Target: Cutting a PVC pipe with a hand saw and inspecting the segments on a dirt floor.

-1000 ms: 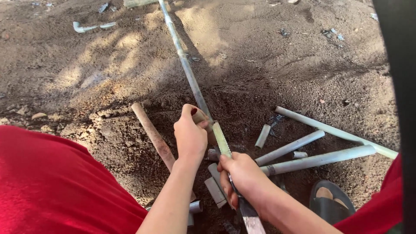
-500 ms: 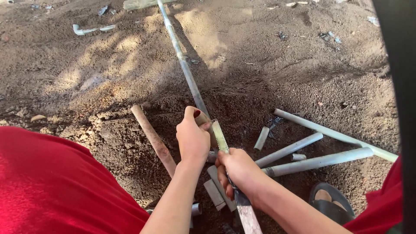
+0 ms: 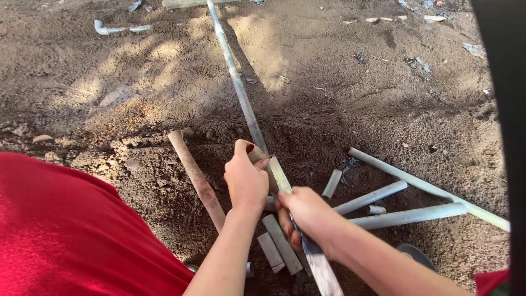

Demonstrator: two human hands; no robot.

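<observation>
Long pipe [image 3: 235, 82] gripped in left hand [image 3: 246, 178].

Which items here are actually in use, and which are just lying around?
In use: left hand gripping the long pipe; right hand holding the blade against it.

Lying about: cut pipe pieces, wooden handle, bent pipe, on the dirt.

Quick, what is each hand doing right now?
Left hand: closed around the end of the long grey pipe.
Right hand: closed on the handle of a flat blade.
</observation>
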